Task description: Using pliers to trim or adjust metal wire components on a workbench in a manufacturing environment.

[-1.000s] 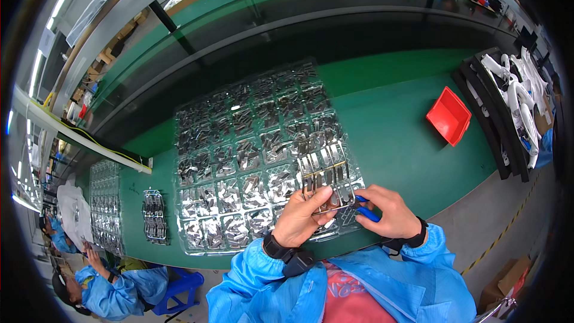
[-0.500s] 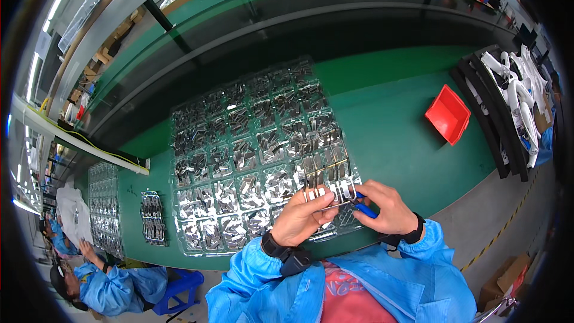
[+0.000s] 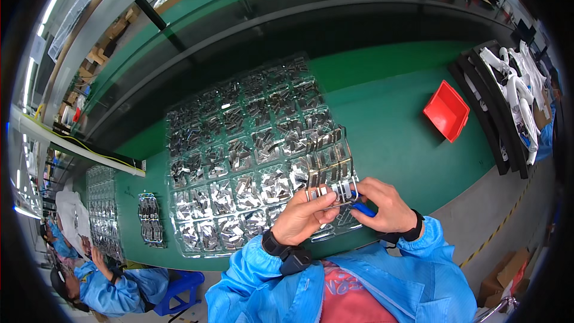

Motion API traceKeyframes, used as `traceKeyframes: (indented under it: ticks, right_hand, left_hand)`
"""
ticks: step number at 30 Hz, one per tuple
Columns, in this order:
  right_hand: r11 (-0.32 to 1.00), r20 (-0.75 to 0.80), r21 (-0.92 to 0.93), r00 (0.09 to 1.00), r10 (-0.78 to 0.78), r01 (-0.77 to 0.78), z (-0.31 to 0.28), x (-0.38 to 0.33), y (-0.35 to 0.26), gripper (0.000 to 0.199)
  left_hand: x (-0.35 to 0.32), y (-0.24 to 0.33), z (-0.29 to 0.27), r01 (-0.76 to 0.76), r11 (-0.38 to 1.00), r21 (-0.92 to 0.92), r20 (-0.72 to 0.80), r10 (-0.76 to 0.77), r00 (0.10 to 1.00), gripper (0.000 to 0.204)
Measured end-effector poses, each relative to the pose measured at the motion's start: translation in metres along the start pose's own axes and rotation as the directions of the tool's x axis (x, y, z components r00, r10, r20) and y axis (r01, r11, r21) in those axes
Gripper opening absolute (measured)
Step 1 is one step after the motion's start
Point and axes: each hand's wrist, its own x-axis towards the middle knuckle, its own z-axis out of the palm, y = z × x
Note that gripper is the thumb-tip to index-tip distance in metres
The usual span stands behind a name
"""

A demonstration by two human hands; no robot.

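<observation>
My left hand (image 3: 304, 216) pinches the near end of a wire rack (image 3: 330, 161), which carries rows of small flat metal pieces. The rack slants away from me above the right side of a clear compartment tray (image 3: 173, 227). My right hand (image 3: 387, 206) is closed around a blue-handled tool (image 3: 364, 209), apparently pliers, held against the rack's near right corner. Its jaws are hard to make out among the rack and fingers. Loose metal strips (image 3: 245, 186), silver and dark, fill the tray's compartments.
On the green table (image 3: 400, 143) stand a red bin (image 3: 445, 112) and, beyond it, black holders with white parts (image 3: 519, 97). At left are a similar loaded rack (image 3: 151, 220) and another tray (image 3: 101, 210). A co-worker (image 3: 119, 290) sits near a blue stool (image 3: 182, 292).
The view has shifted slightly. Both my hands stay at the rack's near end, and less of the blue handle shows. At left, the co-worker's hand has moved a little.
</observation>
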Motion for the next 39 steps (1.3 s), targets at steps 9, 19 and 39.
traceKeyframes:
  ticks: [9,19,39]
  right_hand:
    - [0.974,-0.022,-0.155,0.985,-0.171,0.166,-0.002,0.004,0.008,0.046]
    - [0.95,-0.031,-0.311,1.0,-0.002,-0.008,-0.011,0.009,0.02,0.04]
    - [0.947,-0.099,-0.32,0.993,-0.061,0.027,-0.008,0.011,0.014,0.043]
  left_hand:
    - [0.003,0.0,-0.008,0.003,1.0,-0.002,0.075,-0.003,0.997,0.01]
    - [0.028,0.0,-0.015,-0.078,0.983,0.164,-0.101,0.095,0.99,0.012]
    - [0.013,-0.002,-0.01,-0.117,0.99,-0.077,-0.045,0.114,0.992,0.013]
